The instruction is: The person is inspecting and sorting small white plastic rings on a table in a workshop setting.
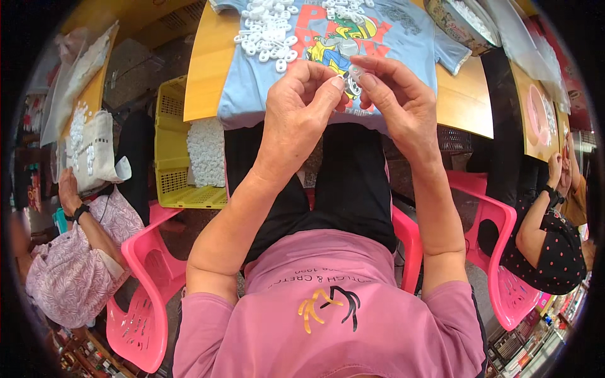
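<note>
Both my hands are raised close together above the near edge of a light blue T-shirt [242,94] spread on the table. My right hand [403,101] pinches a small pale plastic piece [355,74] between thumb and forefinger. Beside it my left hand [302,104] is closed in a pinch, thumb against forefinger; whatever it holds is too small to make out. A heap of small white oval plastic pieces with holes [268,28] lies on the shirt beyond my left hand. More white pieces [345,9] and a scatter of tiny dark bits [403,17] lie farther back.
A round tin [435,9] of white pieces stands at the far right of the wooden table [205,69]. Below left is a yellow crate [171,183] beside a mass of white pieces [206,154]. Pink chairs [142,315] and other people [75,264] flank me at neighbouring tables.
</note>
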The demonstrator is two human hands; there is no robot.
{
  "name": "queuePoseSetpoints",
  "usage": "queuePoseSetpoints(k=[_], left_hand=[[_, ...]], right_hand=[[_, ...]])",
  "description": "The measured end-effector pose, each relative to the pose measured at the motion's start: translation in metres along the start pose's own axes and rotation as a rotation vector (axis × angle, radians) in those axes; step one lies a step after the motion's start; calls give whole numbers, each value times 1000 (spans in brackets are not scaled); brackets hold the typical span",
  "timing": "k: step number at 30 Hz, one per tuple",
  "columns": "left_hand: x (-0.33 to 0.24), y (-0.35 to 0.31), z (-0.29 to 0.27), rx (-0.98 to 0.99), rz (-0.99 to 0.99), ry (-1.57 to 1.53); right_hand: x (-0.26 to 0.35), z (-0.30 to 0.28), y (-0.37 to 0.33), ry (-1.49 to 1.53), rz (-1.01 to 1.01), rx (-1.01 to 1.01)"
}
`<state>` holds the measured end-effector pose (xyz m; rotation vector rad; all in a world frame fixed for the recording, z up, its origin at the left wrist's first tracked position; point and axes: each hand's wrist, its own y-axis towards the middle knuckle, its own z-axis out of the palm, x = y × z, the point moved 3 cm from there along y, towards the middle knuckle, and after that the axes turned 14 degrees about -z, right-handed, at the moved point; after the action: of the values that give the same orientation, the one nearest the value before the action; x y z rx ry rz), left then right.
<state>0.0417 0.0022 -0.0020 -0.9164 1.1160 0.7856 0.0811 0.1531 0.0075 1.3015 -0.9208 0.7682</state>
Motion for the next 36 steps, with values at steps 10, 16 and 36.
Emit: queuePoseSetpoints(k=[10,16,36], left_hand=[[1,2,-2,-4,-21,12],[1,2,0,-1,-34,-16],[0,-3,7,1,-44,-115]], right_hand=[[-2,-4,0,10,34,1],[-3,-6,1,60,59,-34],[-1,5,-7,-15,27,-79]])
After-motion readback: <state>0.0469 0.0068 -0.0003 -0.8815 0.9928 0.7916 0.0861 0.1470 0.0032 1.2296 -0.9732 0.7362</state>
